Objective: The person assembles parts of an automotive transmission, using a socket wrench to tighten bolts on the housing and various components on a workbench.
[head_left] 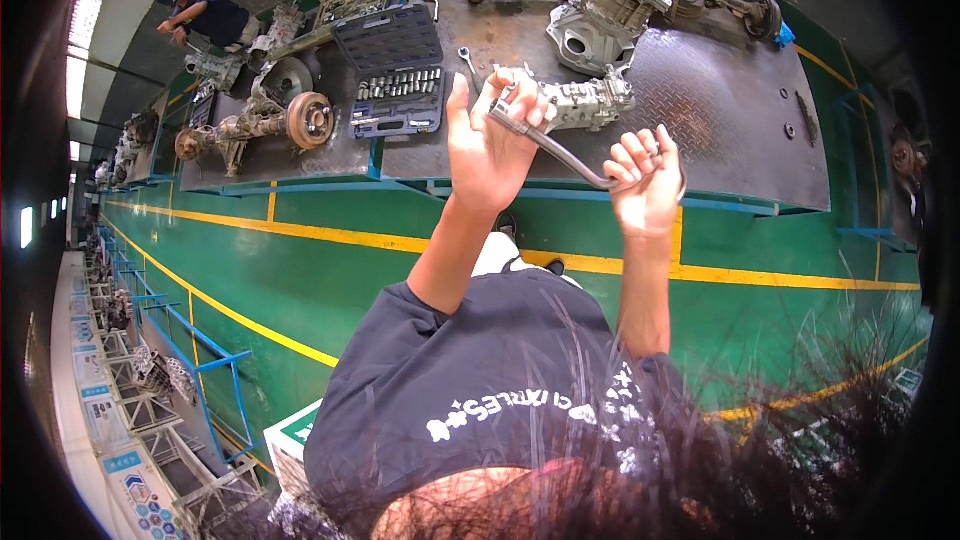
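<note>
Your metal bench (710, 165) on green floor (350, 295) bears a socket case (392, 45) and metal housing (612, 25); before it, your left hand (492, 155) and right hand (645, 185) clasp a bent bar (565, 156).

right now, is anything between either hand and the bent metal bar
Nothing visible: the left hand and right hand both grip the bent metal bar directly, bare-handed. The silver metal housing lies beyond it on the workbench.
</note>
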Demonstrator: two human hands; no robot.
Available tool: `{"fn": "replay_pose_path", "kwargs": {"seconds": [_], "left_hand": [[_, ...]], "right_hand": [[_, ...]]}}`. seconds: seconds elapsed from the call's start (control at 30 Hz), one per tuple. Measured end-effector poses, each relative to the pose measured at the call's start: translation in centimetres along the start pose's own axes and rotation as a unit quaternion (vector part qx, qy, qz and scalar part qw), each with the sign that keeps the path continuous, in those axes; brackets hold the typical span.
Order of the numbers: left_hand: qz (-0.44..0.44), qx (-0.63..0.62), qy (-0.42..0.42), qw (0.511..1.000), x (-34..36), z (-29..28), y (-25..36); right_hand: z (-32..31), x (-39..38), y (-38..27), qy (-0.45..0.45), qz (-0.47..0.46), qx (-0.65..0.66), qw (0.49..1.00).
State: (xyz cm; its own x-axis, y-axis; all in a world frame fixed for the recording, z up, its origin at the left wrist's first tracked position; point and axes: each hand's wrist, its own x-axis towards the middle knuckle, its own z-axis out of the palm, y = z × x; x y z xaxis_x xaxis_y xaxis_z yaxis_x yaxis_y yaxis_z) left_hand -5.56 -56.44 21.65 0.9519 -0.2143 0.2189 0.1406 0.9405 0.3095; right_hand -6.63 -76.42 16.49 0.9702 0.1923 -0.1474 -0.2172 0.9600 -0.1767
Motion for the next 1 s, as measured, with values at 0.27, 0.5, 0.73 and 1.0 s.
{"fn": "replay_pose_path", "kwargs": {"seconds": [0.27, 0.5, 0.73, 1.0], "left_hand": [[0.022, 0.035, -0.054, 0.998, -0.1, 1.3, -0.8], [0.054, 0.288, -0.035, 0.956, -0.9, 2.3, 0.3], [0.037, 0.221, -0.075, 0.972, 0.0, -0.7, 0.2], [0.045, 0.243, -0.022, 0.969, 2.9, -4.5, 1.2]], "right_hand": [[3.0, -0.1, -3.9, -0.152, 0.040, 0.181, 0.971], [3.6, 0.3, -6.2, -0.139, 0.053, 0.117, 0.982], [6.0, 2.6, -9.3, -0.057, 0.061, 0.124, 0.989], [10.1, 8.7, -7.7, -0.023, -0.014, 0.315, 0.949]]}}
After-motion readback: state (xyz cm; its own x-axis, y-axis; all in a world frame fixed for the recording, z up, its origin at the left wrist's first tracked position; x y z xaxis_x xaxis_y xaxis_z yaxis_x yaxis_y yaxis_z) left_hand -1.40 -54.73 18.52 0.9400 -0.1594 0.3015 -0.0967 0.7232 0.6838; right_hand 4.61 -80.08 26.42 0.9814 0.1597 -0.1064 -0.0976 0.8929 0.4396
